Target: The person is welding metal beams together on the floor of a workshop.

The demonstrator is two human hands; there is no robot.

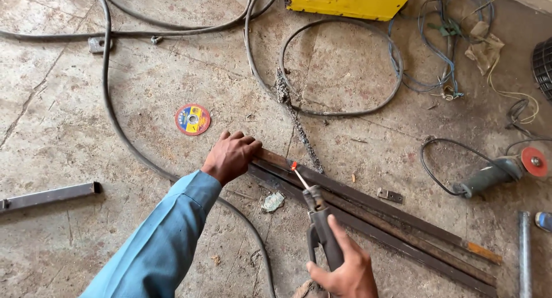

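Left hand (231, 156) flat on rusty steel bars (368, 217), right hand (344, 267) clenched around grey electrode holder (319, 220), its thin rod (299, 175) red-tipped.

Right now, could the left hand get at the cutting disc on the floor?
Probably yes. The left hand rests on the end of the steel bars, and the disc lies flat just up and left of it. Only bare floor shows between them; the black cable runs further left.

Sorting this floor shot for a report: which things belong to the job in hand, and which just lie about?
In use: left hand pressing the steel bars; right hand holding the electrode holder, rod tip at the bars.

Lying about: cutting disc, angle grinder, yellow machine, short bar, blue wires.
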